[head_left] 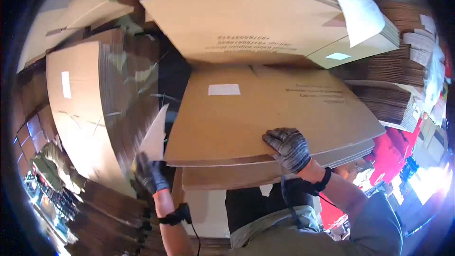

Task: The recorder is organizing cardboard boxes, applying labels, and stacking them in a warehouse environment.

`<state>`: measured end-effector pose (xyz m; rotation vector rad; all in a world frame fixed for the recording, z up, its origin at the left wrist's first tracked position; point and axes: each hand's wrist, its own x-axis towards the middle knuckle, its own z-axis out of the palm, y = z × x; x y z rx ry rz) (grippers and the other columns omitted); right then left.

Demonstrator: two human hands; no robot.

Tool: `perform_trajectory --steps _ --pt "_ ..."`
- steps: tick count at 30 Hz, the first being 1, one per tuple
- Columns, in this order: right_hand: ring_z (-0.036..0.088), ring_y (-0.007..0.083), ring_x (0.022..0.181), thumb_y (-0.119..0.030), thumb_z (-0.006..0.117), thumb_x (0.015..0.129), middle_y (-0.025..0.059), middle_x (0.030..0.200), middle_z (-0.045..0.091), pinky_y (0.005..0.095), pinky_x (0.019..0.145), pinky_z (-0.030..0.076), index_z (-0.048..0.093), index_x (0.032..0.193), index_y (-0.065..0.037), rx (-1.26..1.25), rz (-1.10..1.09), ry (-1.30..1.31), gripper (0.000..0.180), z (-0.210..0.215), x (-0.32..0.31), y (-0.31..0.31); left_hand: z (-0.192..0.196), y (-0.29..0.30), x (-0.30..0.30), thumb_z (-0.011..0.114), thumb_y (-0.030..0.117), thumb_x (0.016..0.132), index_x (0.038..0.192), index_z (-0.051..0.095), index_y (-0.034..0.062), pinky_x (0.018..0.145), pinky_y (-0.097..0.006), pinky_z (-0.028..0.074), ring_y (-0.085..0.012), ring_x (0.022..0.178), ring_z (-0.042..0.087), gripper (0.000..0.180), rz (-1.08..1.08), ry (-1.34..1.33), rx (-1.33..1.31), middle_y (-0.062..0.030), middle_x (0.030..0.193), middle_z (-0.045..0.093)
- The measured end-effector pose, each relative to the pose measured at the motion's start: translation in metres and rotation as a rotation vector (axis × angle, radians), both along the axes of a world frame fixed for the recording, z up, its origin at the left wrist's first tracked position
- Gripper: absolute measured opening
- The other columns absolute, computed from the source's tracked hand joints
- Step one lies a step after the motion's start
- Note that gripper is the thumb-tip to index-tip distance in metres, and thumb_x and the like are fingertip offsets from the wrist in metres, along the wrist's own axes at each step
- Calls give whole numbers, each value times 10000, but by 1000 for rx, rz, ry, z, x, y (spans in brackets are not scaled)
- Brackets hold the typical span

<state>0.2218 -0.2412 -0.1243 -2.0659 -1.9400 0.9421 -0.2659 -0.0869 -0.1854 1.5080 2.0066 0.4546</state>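
Observation:
My left hand [150, 175], in a grey glove, is at the left corner of a flat cardboard stack and somewhat blurred. Its fingers are closed on the lower end of a white paper sheet [155, 137], which sticks up beside the stack. The top flattened carton [265, 118] bears a small white label [224, 89] and dark print. Near its front edge, my gloved right hand [289, 149] rests on the board, fingers laid across the surface and pointing left. More folded board layers [227, 176] show underneath the top one.
Behind stands a leaning bundle of flattened cartons [246, 23], with a white sheet [361, 14] hanging over its right corner. At left another carton bundle [78, 109] is strapped upright. Cardboard piles [384, 61] and a red item [391, 149] are on the right.

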Motion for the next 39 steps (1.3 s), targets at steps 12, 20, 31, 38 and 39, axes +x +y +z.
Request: perform_trajectory --steps 12,20,31,38,39 --pt "621 353 962 -313 820 744 149 1015 680 495 876 469 714 1066 -67 292 -243 -143 419 37 63 126 130 5 143 620 114 941 1244 634 -1 927 -346 505 -218 1042 652 325 -395 -170 -308 -153 1108 701" --pt "513 378 1262 -292 845 749 177 1378 563 486 1070 403 601 1344 -89 232 -100 639 675 51 -7 105 146 19 230 687 16 827 1380 512 -10 1000 -330 477 -217 1186 595 581 -641 -400 -484 -184 1319 594" --pt "616 337 918 -271 700 892 111 939 651 449 805 502 687 997 -80 45 -129 744 219 16 -53 79 137 11 243 793 92 761 1006 625 -14 818 -340 526 -194 891 663 315 -514 -303 -612 -116 949 689" --pt "635 306 851 -264 698 862 72 889 652 435 773 509 691 934 -124 222 -154 615 157 8 -59 72 125 4 232 816 105 717 934 664 -10 707 -353 529 -188 782 676 289 -451 -290 -587 -110 813 699" --pt "640 292 846 -259 698 849 65 886 652 429 766 511 690 927 -136 307 -136 572 146 9 -61 74 125 5 230 816 105 717 934 664 -10 707 -353 529 -188 782 676 289 -432 -270 -588 -110 813 699"
